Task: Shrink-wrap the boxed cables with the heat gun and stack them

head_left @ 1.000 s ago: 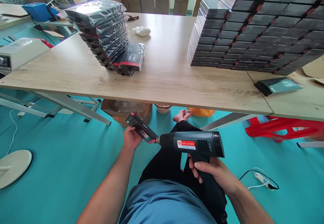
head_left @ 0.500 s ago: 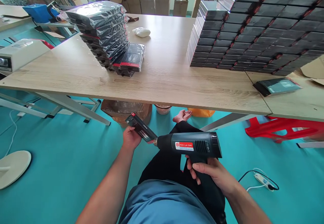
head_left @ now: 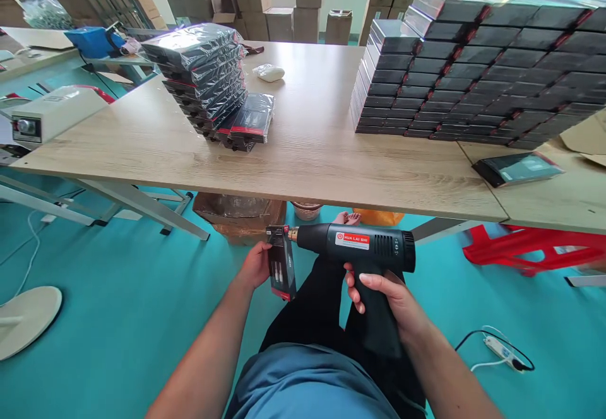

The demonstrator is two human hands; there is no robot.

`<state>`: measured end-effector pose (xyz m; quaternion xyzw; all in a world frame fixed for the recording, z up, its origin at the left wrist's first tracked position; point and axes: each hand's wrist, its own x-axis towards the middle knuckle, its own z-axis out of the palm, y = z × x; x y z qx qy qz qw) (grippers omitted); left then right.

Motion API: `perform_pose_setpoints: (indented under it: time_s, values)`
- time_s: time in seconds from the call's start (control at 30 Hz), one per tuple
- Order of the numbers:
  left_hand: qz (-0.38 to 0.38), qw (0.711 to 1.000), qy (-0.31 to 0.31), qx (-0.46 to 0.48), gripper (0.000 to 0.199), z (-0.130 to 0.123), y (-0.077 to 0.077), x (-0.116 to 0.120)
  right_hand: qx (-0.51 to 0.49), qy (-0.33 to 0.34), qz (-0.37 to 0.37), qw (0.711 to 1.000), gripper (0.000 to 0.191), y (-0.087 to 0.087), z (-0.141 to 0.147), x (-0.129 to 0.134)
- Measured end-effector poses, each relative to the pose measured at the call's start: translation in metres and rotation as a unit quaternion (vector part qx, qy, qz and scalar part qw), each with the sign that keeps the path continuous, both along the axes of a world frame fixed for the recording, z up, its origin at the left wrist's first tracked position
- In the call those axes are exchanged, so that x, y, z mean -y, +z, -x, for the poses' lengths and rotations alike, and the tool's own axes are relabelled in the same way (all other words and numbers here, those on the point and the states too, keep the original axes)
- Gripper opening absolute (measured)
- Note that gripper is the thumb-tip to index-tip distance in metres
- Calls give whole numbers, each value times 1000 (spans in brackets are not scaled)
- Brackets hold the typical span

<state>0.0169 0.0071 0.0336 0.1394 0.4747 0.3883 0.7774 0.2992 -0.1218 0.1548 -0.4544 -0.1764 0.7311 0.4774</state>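
My left hand (head_left: 255, 264) is closed on the edge of a slim black box (head_left: 282, 267) with red ends, held nearly upright above my lap. In my right hand (head_left: 383, 293) is a dark heat gun (head_left: 364, 248) with a red and white label, its handle wrapped by my fingers. The gun's metal nozzle points left at the upper end of the box, very close to it; whether they touch I cannot tell. On the table (head_left: 312, 160) ahead stand a stack of loosely film-wrapped black boxes (head_left: 203, 78) at left and a large block of neatly piled boxes (head_left: 464, 72) at right.
A single wrapped box (head_left: 518, 168) lies near the table's right front. A white pouch (head_left: 269, 72) rests farther back. Below the table edge are an open carton (head_left: 237, 217) and a red stool (head_left: 530, 252). A power strip (head_left: 504, 351) lies on the floor at right.
My left hand has turned the box from a slant to nearly upright and moved it slightly right. The heat gun has risen a little, its nozzle now at the box's upper end.
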Motion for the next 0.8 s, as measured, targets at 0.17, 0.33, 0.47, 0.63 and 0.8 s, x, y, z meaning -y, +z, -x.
perform_pose_setpoints:
  time_s: [0.17,0.33,0.47,0.63,0.8]
  values:
    - [-31,999,-21,-29,20,5,-2,1,3,-8,6,1000,35,2,-4,-5]
    - [-170,975,-41,-140,36,14,0,0,21,-21,23,999,34,0,-24,0]
    - [-281,919,-53,-272,36,17,1,-3,66,-13,37,997,33,-2,-39,3]
    - [-361,859,-82,-354,32,11,-4,-3,99,87,-14,991,35,5,-20,-2]
    - [-380,838,-113,-374,35,7,-3,1,147,99,-46,983,32,12,1,-16]
